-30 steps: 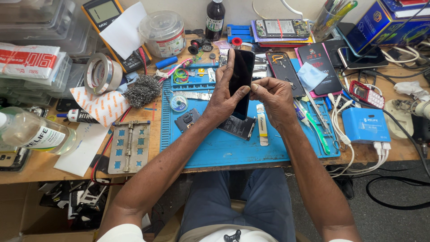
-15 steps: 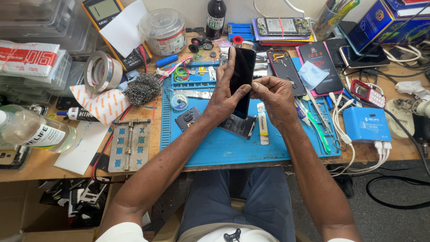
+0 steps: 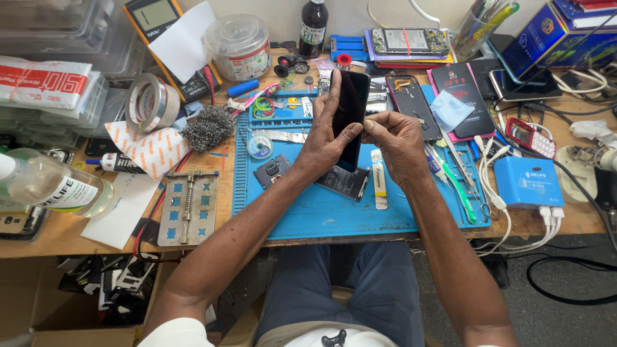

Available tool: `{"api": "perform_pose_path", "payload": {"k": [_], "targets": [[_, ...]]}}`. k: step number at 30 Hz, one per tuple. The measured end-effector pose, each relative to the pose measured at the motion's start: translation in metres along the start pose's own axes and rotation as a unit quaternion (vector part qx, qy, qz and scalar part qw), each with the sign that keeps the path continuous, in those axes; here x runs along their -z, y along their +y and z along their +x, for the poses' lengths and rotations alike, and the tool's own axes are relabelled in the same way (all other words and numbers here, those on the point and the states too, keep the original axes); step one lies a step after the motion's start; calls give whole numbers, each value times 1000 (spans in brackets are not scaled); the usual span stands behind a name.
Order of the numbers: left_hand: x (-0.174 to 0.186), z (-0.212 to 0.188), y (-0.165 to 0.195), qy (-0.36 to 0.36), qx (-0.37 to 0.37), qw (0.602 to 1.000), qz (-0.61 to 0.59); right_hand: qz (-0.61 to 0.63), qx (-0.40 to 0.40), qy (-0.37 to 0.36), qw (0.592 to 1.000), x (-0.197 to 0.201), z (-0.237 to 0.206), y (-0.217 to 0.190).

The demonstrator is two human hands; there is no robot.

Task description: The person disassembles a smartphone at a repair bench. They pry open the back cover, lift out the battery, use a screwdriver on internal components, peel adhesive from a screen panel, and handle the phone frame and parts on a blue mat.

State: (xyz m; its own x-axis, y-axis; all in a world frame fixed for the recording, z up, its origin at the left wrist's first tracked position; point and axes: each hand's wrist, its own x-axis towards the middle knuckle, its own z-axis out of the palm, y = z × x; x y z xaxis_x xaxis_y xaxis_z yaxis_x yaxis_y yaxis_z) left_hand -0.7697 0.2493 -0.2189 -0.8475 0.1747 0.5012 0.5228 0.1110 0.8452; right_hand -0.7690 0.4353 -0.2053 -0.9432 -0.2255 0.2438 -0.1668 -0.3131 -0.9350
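Head view, phone: a slim black glossy smartphone (image 3: 351,115) is held upright, tilted a bit, above the far half of the blue silicone repair mat (image 3: 321,212), screen side dark and facing the camera.

Head view, left hand: left hand (image 3: 324,138) wraps the phone from the left side, fingers up along its left edge and back, thumb laid across the lower front glass. So that grip is closed on the phone.

Head view, right hand: right hand (image 3: 395,138) has its fingertips bunched and pressed against the phone's right edge about halfway up, pinching right at the seam. Can't tell if there's a pick or tool between the fingers, too small to see.

Head view, how it'll handle: my guess is light, stiff and slick, with glass that won't forgive a twist. I'd hold it by the long edges like the left hand does, not by the corners or flat on the screen.

Head view, around it: a dark flat battery-like part (image 3: 342,182) and a small black camera module piece (image 3: 272,172) lie on the mat just under the hands. White glue tube (image 3: 380,183) sits just beside them. The wooden table (image 3: 58,238) is crowded: tape roll (image 3: 146,101), steel wool wad (image 3: 207,128), metal clamp jig (image 3: 189,207), blue charger box (image 3: 528,182).
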Motion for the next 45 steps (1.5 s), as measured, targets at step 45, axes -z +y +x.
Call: {"api": "perform_pose_path", "payload": {"k": [45], "targets": [[-3,2,13,2,-1,1000,9,9,-1,-8,1000,0,-2,-11]]}}
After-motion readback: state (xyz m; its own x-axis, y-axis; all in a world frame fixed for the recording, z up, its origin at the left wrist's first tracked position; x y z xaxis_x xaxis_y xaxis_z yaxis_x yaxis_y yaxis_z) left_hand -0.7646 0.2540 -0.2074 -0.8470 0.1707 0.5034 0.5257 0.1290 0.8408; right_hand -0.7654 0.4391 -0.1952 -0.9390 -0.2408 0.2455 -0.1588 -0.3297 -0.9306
